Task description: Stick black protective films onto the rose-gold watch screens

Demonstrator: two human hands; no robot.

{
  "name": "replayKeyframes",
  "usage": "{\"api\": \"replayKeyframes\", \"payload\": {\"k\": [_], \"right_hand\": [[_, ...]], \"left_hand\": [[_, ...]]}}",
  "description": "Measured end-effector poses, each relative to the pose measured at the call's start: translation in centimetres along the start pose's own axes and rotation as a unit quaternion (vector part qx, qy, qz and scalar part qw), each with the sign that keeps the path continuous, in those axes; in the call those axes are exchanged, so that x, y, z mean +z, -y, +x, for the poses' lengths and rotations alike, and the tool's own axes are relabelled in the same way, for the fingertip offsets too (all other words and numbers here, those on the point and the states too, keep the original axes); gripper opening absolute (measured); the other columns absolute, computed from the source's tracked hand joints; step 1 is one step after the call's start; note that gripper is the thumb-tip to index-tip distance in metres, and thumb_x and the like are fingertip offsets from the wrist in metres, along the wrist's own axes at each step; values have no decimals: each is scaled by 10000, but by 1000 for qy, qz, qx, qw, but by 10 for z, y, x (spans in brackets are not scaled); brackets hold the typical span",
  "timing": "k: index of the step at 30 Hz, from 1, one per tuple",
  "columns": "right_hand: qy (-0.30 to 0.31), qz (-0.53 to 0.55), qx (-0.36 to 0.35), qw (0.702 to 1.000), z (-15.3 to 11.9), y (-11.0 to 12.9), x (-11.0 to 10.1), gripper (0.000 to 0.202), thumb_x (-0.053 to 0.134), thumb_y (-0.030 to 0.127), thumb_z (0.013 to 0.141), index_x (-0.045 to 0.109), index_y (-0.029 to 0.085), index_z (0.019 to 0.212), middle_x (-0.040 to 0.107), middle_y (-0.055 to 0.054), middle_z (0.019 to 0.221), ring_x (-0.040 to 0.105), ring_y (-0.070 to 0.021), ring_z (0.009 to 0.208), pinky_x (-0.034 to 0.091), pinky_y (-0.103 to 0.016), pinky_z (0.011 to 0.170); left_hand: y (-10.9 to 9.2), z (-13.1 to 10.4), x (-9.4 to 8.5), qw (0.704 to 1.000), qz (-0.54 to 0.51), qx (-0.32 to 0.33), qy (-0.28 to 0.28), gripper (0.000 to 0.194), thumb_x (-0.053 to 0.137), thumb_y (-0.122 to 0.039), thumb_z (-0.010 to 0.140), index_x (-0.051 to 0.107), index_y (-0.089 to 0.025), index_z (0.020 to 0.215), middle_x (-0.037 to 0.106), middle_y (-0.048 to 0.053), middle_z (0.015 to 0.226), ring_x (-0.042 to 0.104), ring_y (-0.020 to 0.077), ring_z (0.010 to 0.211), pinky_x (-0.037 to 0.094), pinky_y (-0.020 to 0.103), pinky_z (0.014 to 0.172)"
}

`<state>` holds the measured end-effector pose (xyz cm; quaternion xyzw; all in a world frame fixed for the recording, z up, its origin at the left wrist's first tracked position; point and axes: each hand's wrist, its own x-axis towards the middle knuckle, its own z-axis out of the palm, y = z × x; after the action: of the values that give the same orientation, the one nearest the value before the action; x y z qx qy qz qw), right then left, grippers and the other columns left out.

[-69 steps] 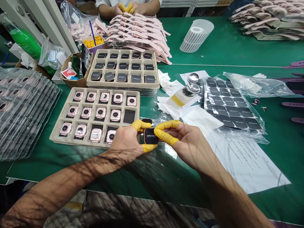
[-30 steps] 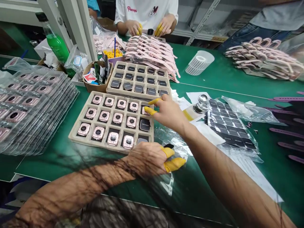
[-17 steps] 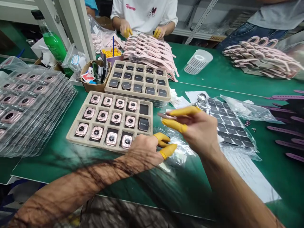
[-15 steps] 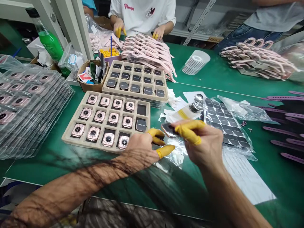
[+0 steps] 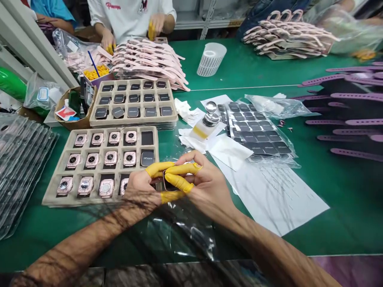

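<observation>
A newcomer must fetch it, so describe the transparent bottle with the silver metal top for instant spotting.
On the green table, look beyond the right hand. Among loose white papers, left of the flat plastic-wrapped sheets of black squares, sits the transparent bottle with a silver metal top. Its shiny rounded top and yellow lower part set it apart from its neighbours.

Head-worn view — forward, downward, over table (image 5: 326,183)
</observation>
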<state>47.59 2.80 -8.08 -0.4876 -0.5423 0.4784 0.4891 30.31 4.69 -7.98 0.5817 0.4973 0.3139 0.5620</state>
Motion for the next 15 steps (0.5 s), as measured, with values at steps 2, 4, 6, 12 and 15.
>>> {"api": "replayKeyframes", "payload": {"k": [2, 4, 6, 12, 15], "right_hand": [[4, -10, -13, 1000, 0, 1, -1, 89, 838, 393, 793, 836, 405, 881, 565, -34, 1067, 646, -191, 870, 614, -316, 635], [-2, -22, -23, 999, 1, 2, -1, 84, 836, 363, 798, 837, 404, 870, 553, -33, 1033, 637, -197, 900, 607, -317, 663], [-11, -33, -30, 999, 2, 2, -1, 75, 846, 348, 783, 837, 397, 840, 539, -30, 987, 616, -196, 890, 596, -315, 669], [-10, 31, 33, 999, 1, 2, 5, 101, 883, 395, 723, 825, 366, 800, 495, -17, 980, 566, -156, 776, 533, -266, 541], [0, 33, 42, 999, -1, 10, 3, 95, 885, 371, 720, 823, 340, 785, 511, -9, 964, 573, -139, 760, 508, -249, 532]], "left_hand": [[-2, 0, 0, 1000, -11, 10, 3, 567, 917, -275, 605, 763, -251, 1150, 833, 6, 1066, 800, 256, 1001, 669, 348, 929], [-4, 0, 1, 1000, -11, 15, 1, 551, 909, -263, 615, 767, -245, 1147, 832, 6, 1079, 802, 251, 995, 670, 339, 928], [-6, 0, 1, 1000, -16, 18, -1, 549, 913, -267, 618, 769, -243, 1147, 830, 5, 1097, 802, 247, 1002, 669, 327, 926], [-8, -1, -1, 999, 15, 44, 3, 541, 913, -270, 627, 784, -271, 1152, 834, -19, 1078, 804, 254, 995, 663, 344, 945], [-7, -2, -1, 999, 26, 37, -6, 546, 922, -272, 614, 791, -255, 1143, 839, -9, 1036, 808, 259, 961, 674, 346, 912]]}}
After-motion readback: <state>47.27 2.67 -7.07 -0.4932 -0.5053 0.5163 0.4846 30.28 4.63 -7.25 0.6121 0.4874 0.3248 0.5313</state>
